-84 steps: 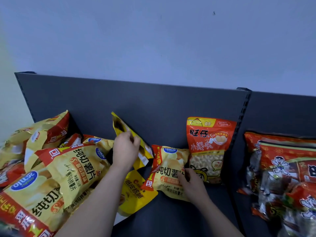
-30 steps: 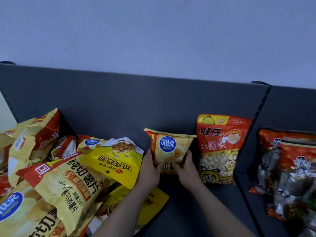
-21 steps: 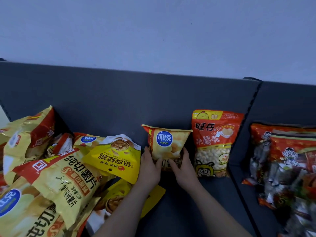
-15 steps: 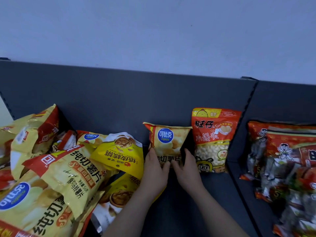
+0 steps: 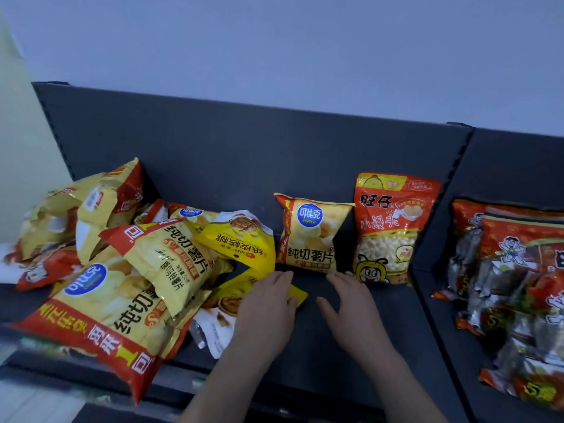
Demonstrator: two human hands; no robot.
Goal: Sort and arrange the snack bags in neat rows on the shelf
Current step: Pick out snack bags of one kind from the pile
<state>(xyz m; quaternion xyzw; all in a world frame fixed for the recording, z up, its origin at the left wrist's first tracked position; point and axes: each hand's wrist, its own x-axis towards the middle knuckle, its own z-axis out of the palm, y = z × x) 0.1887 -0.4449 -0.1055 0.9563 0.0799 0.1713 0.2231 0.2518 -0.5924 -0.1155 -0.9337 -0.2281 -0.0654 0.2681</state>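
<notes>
Standing upright, the copico 纯切薯片 bag (image 5: 309, 236) neighbours the 旺仔小馒头 bag (image 5: 392, 227).

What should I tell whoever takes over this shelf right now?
Hands: left hand and right hand both open, holding nothing, just in front of the small chip bag.
Done: that bag stands upright against the back panel, beside the red bag.
To do: the pile of chip bags and yellow walnut bags on the left lies jumbled; stand them in rows.
</notes>
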